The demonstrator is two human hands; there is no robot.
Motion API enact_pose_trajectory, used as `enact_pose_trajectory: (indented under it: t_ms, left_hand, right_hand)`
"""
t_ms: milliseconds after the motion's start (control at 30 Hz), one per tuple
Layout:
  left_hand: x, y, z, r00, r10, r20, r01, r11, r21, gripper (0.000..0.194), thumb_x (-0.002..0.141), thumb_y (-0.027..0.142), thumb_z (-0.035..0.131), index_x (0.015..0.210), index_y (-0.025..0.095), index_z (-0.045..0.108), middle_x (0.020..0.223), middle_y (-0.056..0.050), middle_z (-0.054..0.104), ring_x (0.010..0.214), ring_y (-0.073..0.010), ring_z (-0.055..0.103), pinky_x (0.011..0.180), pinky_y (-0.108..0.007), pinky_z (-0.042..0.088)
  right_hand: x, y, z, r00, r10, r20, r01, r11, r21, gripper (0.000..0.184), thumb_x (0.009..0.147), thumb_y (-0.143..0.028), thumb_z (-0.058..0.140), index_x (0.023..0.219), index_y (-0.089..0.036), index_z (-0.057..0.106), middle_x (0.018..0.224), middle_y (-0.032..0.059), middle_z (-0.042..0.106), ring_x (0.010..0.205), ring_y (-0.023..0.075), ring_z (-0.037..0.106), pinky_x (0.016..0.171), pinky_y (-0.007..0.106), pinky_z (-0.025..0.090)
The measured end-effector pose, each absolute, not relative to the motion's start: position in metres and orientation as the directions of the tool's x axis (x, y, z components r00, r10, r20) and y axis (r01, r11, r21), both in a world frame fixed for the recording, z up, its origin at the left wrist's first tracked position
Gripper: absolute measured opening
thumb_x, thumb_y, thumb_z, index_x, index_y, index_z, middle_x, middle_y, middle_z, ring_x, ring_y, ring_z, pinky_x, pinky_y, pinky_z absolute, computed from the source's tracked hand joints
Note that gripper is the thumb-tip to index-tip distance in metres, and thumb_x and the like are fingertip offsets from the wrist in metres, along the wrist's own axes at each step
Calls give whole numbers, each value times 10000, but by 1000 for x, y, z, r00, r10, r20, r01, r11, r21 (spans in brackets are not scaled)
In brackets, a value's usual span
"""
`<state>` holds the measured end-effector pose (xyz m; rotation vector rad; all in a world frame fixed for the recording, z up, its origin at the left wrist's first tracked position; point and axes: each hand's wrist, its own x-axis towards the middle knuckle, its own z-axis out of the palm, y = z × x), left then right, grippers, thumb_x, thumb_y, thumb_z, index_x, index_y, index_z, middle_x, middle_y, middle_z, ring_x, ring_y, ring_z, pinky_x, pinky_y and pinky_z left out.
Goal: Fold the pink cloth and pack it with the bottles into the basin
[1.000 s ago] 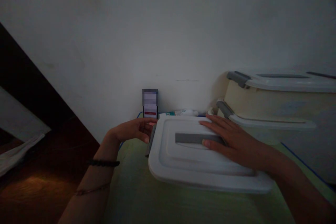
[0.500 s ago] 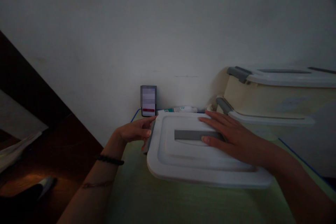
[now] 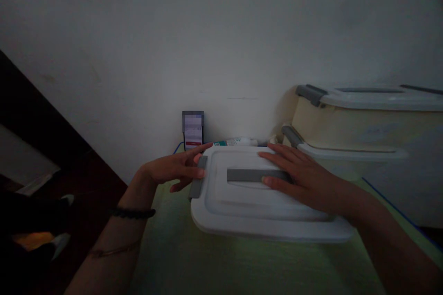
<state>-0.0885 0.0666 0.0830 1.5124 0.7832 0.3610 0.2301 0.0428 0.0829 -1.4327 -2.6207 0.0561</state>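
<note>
A storage box with a white lid [image 3: 242, 216] sits on the green table in front of me; the lid hides the body of the box. The grey latch [image 3: 198, 184] at its left end lies over the lid's edge. My left hand [image 3: 180, 168] is at this latch, thumb on it and index finger stretched along the lid's back corner, the other fingers loose outside. Flat on the right half of the lid rests my right hand [image 3: 301, 175], fingers spread, partly covering the grey handle [image 3: 244, 175].
Two more lidded boxes are stacked at the right, the upper box [image 3: 346, 124] cream-coloured with grey latches. A phone [image 3: 193, 131] leans on the wall behind the lid, beside a white tube [image 3: 242, 141]. Another person's shoe [image 3: 60, 244] shows at lower left. The table [image 3: 242, 267] has blue edging.
The left latch has swung up flat against the lid's edge. My left fingers have loosened and spread from it. My right hand stays on the lid. Dark legs at lower left have shifted.
</note>
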Motion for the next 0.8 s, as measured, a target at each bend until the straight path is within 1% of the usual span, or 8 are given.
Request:
enact_pose_trajectory:
  t_ms: [133,267,400,500,567,633,733,800]
  left_hand:
    - [-82,61,100,622,722,-303,428,11,904,863,809,373,601,1440,261,23,502,114,407,317,-34,296,282,-120,225]
    - [-78,54,116,512,786,-345,617,-58,785,839,795,432,585,1440,220,94,532,80,453,404,-78,414,342,-151,314]
    - [-73,46,121,402,877,-262,814,-212,541,704,805,538,499,1399,231,276,877,-43,609,764,-192,599,638,-291,498]
    - [-59,41,116,387,921,33,859,-374,351,638,816,595,428,1323,208,414,1257,-121,498,1171,-280,455,978,-416,369]
    - [-44,39,111,452,882,136,822,-470,322,629,848,586,374,1345,200,382,1405,-118,371,1290,-263,338,1060,-402,276]
    - [-30,38,106,518,849,106,792,-523,315,658,865,585,341,1386,184,324,1473,-112,288,1340,-250,268,1086,-391,234]
    - [-18,39,103,549,835,38,800,-538,266,650,874,592,306,1396,204,322,1497,-90,255,1365,-259,220,1101,-432,183]
    - [-17,41,102,553,833,26,805,-542,241,635,881,586,291,1404,225,306,1505,-76,233,1371,-257,208,1103,-441,176]
  right_hand:
    - [229,42,84,-529,843,101,836,538,-111,746,830,-686,251,1389,-207,374,1481,136,277,1371,294,182,1085,505,209]
    - [229,41,85,-525,845,101,836,534,-125,739,836,-678,251,1388,-203,375,1481,136,278,1372,299,177,1087,509,200]
    - [228,40,87,-525,844,109,830,536,-155,721,835,-666,292,1376,-199,396,1474,139,292,1365,305,205,1083,514,211]
    - [226,40,88,-524,840,138,818,542,-193,739,826,-661,332,1359,-156,419,1455,159,325,1353,307,243,1084,508,220]
    - [226,41,88,-503,844,185,804,536,-260,793,810,-651,388,1380,-100,367,1439,187,340,1333,305,294,1077,494,252]
    - [229,42,88,-441,862,247,782,505,-365,759,820,-596,436,1383,-94,348,1407,188,395,1288,290,382,1056,482,301]
    - [241,43,84,-355,886,300,677,464,-571,479,879,-455,432,1274,-193,496,1298,114,545,1160,245,530,1001,461,382]
    - [253,41,77,-337,882,330,552,468,-690,344,894,-390,432,1162,-235,583,1235,62,600,1153,217,536,1015,447,367]
